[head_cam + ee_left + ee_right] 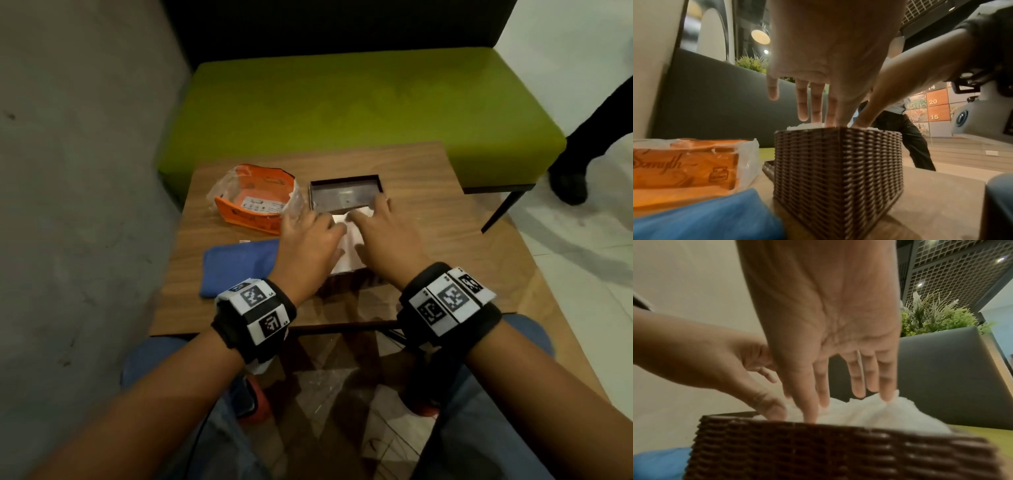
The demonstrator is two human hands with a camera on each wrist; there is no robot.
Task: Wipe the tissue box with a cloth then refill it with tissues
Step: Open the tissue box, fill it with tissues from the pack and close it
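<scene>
The brown woven tissue box (346, 282) (838, 170) (818, 451) stands open-topped near the middle of the wooden table (445, 240). A stack of white tissues (346, 240) (805, 126) (869, 412) fills it to the rim. My left hand (322, 233) (809, 112) (766, 408) and right hand (370, 219) (849, 394) (863, 120) both press down on the tissues with straight fingers. The box's dark lid (342, 195) lies just behind the box. The folded blue cloth (239, 267) (705, 216) (657, 464) lies left of the box.
An opened orange tissue packet (253, 202) (684, 165) sits at the table's back left. A green bench (342, 109) stands behind the table and a grey wall (85, 171) runs along the left. Another person's dark trouser leg (589, 137) is at the far right.
</scene>
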